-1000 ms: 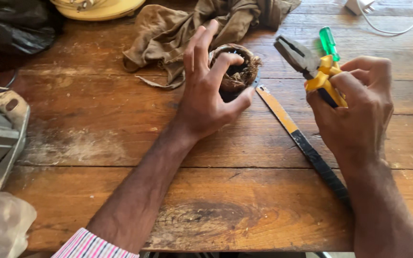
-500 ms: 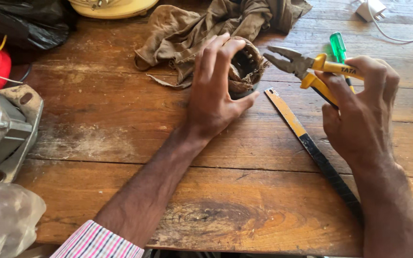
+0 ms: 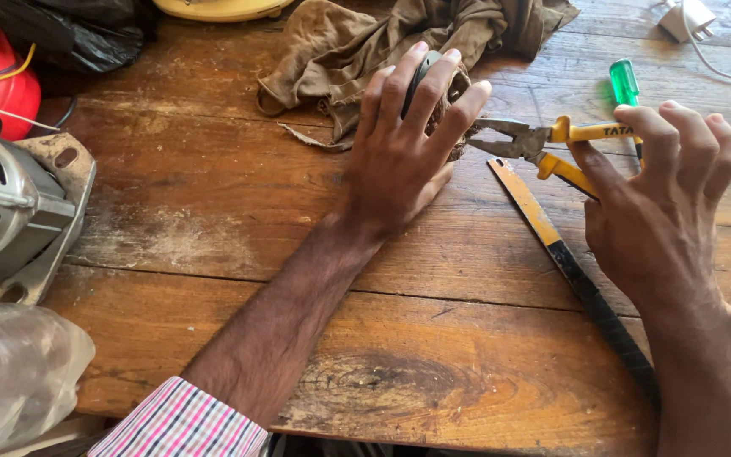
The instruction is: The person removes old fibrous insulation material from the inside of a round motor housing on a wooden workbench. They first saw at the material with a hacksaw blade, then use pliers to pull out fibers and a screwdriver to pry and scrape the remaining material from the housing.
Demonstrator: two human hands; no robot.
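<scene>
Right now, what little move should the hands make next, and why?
Probably bring the pliers a bit further left to the round brown part. The left hand grips that part on the table, and the right hand holds the plier handles, jaws pointing at it, just short.

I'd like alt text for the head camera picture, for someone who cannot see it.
A left hand covers a small dark round object on a worn wooden table, while the right hand holds yellow-handled pliers pointed at it. A hacksaw blade lies between them.
</scene>
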